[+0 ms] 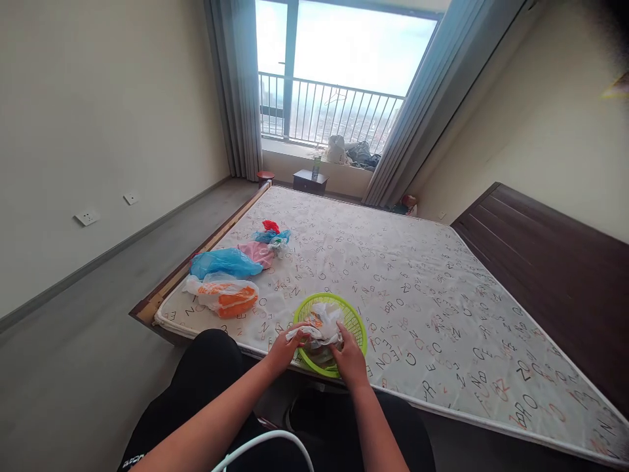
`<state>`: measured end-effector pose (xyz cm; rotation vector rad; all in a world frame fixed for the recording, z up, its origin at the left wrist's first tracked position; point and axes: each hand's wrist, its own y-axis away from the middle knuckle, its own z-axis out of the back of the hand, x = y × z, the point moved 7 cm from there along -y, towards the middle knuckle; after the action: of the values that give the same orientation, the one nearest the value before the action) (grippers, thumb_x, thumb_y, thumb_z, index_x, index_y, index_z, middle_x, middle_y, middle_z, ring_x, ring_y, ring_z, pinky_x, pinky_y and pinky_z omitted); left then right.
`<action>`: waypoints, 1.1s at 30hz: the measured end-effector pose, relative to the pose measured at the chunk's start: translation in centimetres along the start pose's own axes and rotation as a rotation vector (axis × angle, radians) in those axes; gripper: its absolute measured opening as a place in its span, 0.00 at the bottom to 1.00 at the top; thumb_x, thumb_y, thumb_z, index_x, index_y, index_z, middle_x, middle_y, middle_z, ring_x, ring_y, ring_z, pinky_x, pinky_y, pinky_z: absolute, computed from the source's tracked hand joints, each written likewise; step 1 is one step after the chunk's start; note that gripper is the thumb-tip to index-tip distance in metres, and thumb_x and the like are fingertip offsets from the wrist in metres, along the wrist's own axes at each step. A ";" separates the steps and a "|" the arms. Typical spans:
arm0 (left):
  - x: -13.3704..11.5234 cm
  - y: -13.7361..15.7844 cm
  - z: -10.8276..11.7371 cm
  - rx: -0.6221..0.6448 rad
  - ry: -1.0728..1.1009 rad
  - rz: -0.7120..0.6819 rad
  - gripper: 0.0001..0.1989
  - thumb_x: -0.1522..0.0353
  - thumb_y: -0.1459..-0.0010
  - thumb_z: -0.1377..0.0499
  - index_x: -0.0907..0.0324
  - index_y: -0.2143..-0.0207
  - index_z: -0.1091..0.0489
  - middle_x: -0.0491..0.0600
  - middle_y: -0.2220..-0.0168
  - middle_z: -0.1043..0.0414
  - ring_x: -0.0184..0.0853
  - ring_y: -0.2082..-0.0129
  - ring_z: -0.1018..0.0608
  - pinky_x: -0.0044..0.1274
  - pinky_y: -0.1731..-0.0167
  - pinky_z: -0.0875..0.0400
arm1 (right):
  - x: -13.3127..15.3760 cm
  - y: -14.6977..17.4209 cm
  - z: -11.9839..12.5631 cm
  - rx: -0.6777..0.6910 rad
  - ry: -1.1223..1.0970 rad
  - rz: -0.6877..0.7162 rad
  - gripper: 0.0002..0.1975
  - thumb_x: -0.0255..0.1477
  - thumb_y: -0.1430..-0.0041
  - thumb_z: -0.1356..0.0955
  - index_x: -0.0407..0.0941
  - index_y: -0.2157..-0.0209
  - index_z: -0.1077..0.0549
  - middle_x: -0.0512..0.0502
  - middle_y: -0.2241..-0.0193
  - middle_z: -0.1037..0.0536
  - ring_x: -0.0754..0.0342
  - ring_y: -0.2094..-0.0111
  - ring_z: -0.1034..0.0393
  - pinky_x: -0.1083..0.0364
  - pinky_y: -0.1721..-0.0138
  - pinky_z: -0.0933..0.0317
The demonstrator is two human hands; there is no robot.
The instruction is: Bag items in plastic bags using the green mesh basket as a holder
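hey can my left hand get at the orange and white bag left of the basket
Probably yes: the bag lies nearby, with only mattress showing between it and your left hand, though that hand is holding white plastic.

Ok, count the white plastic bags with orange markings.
2 in view. The first bag lies on the mattress, left of the green basket; the second bag is between the left hand and right hand at the basket. More may be hidden inside it.
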<state>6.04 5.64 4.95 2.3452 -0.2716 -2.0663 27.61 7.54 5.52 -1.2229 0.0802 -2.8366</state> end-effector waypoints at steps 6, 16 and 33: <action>-1.0 0.1 -0.2 0.027 -0.158 -0.145 0.24 0.52 0.35 0.43 0.58 0.47 0.24 0.56 0.44 0.24 0.44 0.47 0.22 0.34 0.49 0.25 | -0.6 0.2 -0.1 -0.018 -0.049 0.002 0.28 0.32 0.43 0.33 0.48 0.40 0.28 0.42 0.44 0.24 0.45 0.46 0.28 0.47 0.45 0.35; 0.1 0.6 2.3 -0.319 -0.584 -0.242 0.24 0.55 0.46 0.34 0.57 0.50 0.25 0.50 0.63 0.29 0.38 0.65 0.26 0.33 0.57 0.28 | -1.4 -0.5 1.7 -0.138 -0.137 -0.050 0.22 0.31 0.44 0.33 0.49 0.47 0.23 0.45 0.52 0.20 0.51 0.63 0.27 0.50 0.52 0.32; 8.5 -1.3 2.3 -0.069 -0.001 0.299 0.43 0.52 0.49 0.31 0.61 0.38 0.44 0.43 0.73 0.29 0.27 0.83 0.30 0.17 0.83 0.41 | -1.7 -0.5 1.8 -0.164 -0.259 -0.101 0.20 0.31 0.45 0.30 0.50 0.49 0.22 0.49 0.56 0.21 0.55 0.69 0.32 0.53 0.57 0.34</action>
<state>4.91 6.07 -3.88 2.1131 -0.5071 -1.9039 30.08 8.08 5.52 -1.6628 0.2513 -2.7707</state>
